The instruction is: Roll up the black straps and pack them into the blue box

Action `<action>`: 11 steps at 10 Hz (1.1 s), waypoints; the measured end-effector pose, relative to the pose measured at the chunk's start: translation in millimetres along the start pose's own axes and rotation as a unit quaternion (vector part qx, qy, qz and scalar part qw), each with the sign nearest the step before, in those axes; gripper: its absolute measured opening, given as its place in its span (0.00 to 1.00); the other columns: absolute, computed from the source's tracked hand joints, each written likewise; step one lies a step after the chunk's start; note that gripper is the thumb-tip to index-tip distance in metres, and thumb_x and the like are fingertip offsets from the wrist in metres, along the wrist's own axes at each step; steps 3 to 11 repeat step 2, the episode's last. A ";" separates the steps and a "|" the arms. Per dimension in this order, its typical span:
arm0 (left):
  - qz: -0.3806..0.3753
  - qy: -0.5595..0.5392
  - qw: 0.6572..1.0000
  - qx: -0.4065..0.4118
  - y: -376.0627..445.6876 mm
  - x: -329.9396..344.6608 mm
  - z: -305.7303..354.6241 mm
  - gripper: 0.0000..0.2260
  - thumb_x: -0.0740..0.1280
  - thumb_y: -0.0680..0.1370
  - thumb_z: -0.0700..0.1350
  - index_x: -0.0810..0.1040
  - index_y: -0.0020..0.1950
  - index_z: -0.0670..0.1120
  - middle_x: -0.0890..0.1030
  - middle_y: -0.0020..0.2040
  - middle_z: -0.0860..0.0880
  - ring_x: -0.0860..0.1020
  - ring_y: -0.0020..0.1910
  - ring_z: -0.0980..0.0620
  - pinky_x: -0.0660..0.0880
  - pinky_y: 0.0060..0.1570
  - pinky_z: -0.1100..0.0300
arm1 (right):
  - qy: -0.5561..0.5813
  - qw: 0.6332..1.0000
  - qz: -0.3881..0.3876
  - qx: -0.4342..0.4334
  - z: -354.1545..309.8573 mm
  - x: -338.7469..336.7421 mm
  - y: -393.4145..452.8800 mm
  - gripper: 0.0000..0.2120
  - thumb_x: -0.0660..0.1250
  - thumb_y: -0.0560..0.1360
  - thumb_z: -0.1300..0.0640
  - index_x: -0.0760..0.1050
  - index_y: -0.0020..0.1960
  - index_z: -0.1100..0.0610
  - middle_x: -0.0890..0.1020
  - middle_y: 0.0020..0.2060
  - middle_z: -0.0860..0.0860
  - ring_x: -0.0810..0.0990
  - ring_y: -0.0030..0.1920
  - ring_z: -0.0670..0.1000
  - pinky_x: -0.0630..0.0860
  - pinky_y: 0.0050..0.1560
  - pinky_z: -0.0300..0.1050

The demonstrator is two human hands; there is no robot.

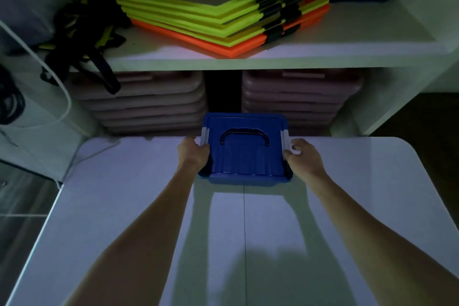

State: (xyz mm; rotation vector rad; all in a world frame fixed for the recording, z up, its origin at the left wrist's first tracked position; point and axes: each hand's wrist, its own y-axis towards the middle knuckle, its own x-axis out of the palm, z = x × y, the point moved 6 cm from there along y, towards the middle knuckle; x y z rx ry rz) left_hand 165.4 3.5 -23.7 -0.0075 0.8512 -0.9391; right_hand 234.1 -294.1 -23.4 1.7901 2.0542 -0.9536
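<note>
A blue box (pixel 244 154) with its lid on, a dark handle and white side clips stands at the far edge of the white table (pixel 124 206). My left hand (pixel 195 154) grips its left side at the clip. My right hand (pixel 301 156) grips its right side, fingers on the right clip. A tangle of black straps (pixel 84 40) with yellow parts lies on the left end of the white shelf (pixel 347 40), one strap hanging over the shelf's front edge.
Stacked yellow and orange hexagon frames (pixel 223 7) fill the shelf's middle. Below the shelf sit two stacks of pinkish flat boards (pixel 149 102). A white cable (pixel 57 87) curves down at the left. More dark cords (pixel 10 104) hang at the far left.
</note>
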 end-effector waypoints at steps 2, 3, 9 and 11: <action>0.065 -0.014 0.990 0.128 -28.6 -19.0 38.8 0.18 0.67 0.76 0.45 0.76 0.66 0.43 0.78 0.62 0.41 0.78 0.58 0.43 0.74 0.53 0.56 | 0.033 0.991 0.011 -0.132 -77.9 -21.0 -24.2 0.13 0.66 0.79 0.56 0.77 0.62 0.58 0.79 0.60 0.53 0.77 0.59 0.51 0.74 0.61 0.45; 0.065 -0.014 0.990 0.128 -28.6 -19.0 38.8 0.18 0.67 0.76 0.45 0.76 0.66 0.43 0.78 0.62 0.41 0.78 0.58 0.43 0.74 0.53 0.56 | 0.033 0.991 0.011 -0.132 -77.9 -21.0 -24.2 0.13 0.66 0.79 0.56 0.77 0.62 0.58 0.79 0.60 0.53 0.77 0.59 0.51 0.74 0.61 0.45; 0.065 -0.014 0.990 0.128 -28.6 -19.0 38.8 0.18 0.67 0.76 0.45 0.76 0.66 0.43 0.78 0.62 0.41 0.78 0.58 0.43 0.74 0.53 0.56 | 0.033 0.991 0.011 -0.132 -77.9 -21.0 -24.2 0.13 0.66 0.79 0.56 0.77 0.62 0.58 0.79 0.60 0.53 0.77 0.59 0.51 0.74 0.61 0.45; 0.065 -0.014 0.990 0.128 -28.6 -19.0 38.8 0.18 0.67 0.76 0.45 0.76 0.66 0.43 0.78 0.62 0.41 0.78 0.58 0.43 0.74 0.53 0.56 | 0.033 0.991 0.011 -0.132 -77.9 -21.0 -24.2 0.13 0.66 0.79 0.56 0.77 0.62 0.58 0.79 0.60 0.53 0.77 0.59 0.51 0.74 0.61 0.45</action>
